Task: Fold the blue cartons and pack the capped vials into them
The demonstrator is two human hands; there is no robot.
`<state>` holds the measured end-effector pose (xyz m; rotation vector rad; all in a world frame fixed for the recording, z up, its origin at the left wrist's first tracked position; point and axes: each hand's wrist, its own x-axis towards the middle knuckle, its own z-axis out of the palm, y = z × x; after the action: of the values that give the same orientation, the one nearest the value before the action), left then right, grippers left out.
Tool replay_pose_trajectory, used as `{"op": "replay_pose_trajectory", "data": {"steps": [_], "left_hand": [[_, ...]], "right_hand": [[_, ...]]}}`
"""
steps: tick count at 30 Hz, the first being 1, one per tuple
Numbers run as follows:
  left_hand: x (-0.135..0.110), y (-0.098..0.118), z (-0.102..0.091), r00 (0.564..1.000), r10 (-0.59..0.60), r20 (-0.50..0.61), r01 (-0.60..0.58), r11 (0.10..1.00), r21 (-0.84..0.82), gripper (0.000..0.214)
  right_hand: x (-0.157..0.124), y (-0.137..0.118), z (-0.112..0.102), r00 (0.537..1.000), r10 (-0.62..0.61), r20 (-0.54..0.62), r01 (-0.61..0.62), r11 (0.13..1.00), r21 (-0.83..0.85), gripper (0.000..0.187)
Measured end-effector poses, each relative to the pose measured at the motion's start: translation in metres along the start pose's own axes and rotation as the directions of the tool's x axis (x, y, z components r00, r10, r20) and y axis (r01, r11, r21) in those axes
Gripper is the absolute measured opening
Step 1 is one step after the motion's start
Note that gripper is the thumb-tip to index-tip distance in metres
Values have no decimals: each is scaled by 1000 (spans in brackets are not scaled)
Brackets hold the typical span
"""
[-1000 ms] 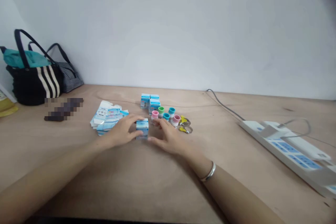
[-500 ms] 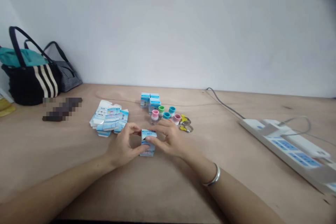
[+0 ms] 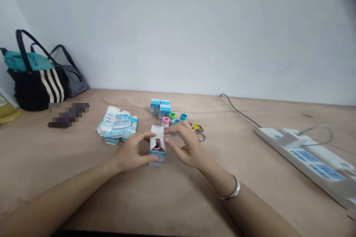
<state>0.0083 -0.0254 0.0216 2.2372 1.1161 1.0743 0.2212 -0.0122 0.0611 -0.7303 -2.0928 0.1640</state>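
A small blue-and-white carton (image 3: 157, 158) stands upright on the table with its top flaps raised. Inside it shows the pink rim of a capped bottle (image 3: 157, 145). My left hand (image 3: 130, 154) grips the carton from the left, thumb on the near side and fingers behind. On the other side is my right hand (image 3: 187, 146), fingers apart, its tips close to the raised flap; whether they touch it I cannot tell. Just beyond are small bottles with pink (image 3: 165, 120), green (image 3: 172, 116) and blue (image 3: 183, 117) caps, partly hidden by the right hand.
Flattened cartons (image 3: 118, 124) lie in a pile to the left. Three closed cartons (image 3: 164, 111) stand farther back. Yellow-tagged rings (image 3: 199, 130) lie right of the bottles. A power strip (image 3: 303, 155) with cables is at right, bags (image 3: 36, 85) at back left, a blurred dark object (image 3: 68, 115) before them.
The carton's top has come up from folded down to raised flaps, revealing the pink rim inside. My right hand has shifted right, off the carton's front. The view has moved slightly.
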Motion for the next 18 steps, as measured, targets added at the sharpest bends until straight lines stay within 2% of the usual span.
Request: {"op": "replay_pose_trajectory", "data": {"steps": [2,4,6,8,12,15,18], "left_hand": [[1,2,-3,998,59,-20,-55,988,141,57],[2,5,-7,991,132,-28,-119,951,285,54],[2,7,-9,981,194,5,-183,916,356,53],[2,9,-9,970,238,57,-242,904,353,53],[2,13,-10,960,261,105,-281,890,359,51],[1,14,-10,963,250,97,-268,890,369,40],[0,8,-9,967,253,34,-250,913,322,41]], "right_hand": [[1,-6,-3,980,-83,183,92,995,-43,17],[2,-8,-4,964,-87,253,111,991,-81,17],[2,-6,-4,964,-82,252,111,989,-103,16],[2,-3,-5,967,-80,243,111,987,-114,17],[0,5,-10,967,-75,244,111,984,-137,18],[0,8,-12,959,-79,272,116,985,-124,17],[0,11,-13,946,-98,308,138,984,-111,18]]}}
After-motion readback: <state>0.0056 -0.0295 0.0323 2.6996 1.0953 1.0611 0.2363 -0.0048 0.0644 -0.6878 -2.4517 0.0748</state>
